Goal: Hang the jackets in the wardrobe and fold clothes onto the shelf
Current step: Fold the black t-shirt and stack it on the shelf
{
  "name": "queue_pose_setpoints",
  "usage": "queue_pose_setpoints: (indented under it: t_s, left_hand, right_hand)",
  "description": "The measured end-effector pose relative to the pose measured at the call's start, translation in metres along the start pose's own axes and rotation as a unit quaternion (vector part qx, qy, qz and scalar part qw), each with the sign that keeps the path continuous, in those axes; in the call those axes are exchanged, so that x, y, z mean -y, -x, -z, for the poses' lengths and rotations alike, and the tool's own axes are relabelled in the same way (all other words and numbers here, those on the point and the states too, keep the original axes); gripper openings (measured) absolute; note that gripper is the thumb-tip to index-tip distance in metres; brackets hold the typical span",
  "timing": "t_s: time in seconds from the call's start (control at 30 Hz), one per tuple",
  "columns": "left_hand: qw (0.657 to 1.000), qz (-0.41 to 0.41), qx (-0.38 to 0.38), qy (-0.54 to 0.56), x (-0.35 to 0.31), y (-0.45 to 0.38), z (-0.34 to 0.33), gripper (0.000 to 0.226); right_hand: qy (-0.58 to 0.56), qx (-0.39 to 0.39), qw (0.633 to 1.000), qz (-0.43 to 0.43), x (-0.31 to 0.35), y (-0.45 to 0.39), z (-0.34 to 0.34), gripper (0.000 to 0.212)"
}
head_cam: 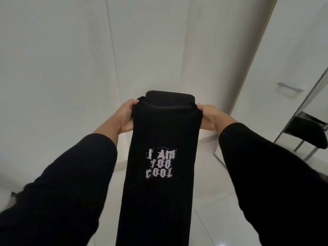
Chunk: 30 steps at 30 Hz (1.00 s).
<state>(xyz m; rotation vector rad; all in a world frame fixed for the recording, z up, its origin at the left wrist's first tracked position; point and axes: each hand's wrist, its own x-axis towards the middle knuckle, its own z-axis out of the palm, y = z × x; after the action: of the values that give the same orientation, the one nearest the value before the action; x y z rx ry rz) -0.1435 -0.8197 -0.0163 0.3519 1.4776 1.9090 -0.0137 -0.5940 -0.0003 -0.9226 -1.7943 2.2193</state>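
Note:
A black T-shirt (159, 132) with pale printed lettering hangs lengthwise in front of me, folded narrow, its collar at the top. My left hand (125, 116) grips its upper left corner at the shoulder. My right hand (209, 118) grips the upper right corner. Both arms are stretched forward in black sleeves. The shirt's lower end runs out of the bottom of the frame. Behind the collar a dark rounded chair back (170, 96) shows.
White wardrobe panels (71, 68) fill the wall ahead. A white door with a metal handle (289, 87) stands at the right. A black chair with metal legs (312, 137) sits at the far right. The floor has glossy white tiles (213, 192).

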Motion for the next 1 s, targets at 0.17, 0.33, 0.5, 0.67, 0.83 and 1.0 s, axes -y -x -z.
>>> queue_pose_setpoints:
  t_s: [0.17,0.33,0.5,0.67,0.83,1.0]
  left_hand:
    - [1.000,-0.010,0.009,-0.002,-0.026,-0.042,-0.017,0.036]
    - [0.999,-0.024,-0.003,0.021,-0.046,-0.086,-0.030,0.034]
    - [0.998,-0.036,-0.005,0.047,-0.060,-0.118,-0.040,0.031]
    - [1.000,-0.002,0.023,0.018,-0.035,-0.119,-0.036,0.032]
    - [0.995,0.087,0.039,0.011,0.044,-0.089,-0.011,0.034]
    - [0.976,0.215,0.028,0.008,0.169,-0.023,0.020,0.035]
  right_hand:
    - [-0.083,0.095,0.992,-0.004,0.030,-0.040,-0.005,0.035]
    - [-0.100,0.137,0.985,0.019,0.064,-0.082,-0.009,0.037]
    - [-0.113,0.147,0.982,0.045,0.085,-0.116,-0.008,0.039]
    - [-0.085,0.154,0.984,0.013,0.062,-0.119,-0.006,0.035]
    - [-0.051,0.128,0.987,-0.080,-0.027,-0.098,-0.003,0.031]
    - [-0.008,0.100,0.973,-0.208,-0.166,-0.053,0.001,0.033]
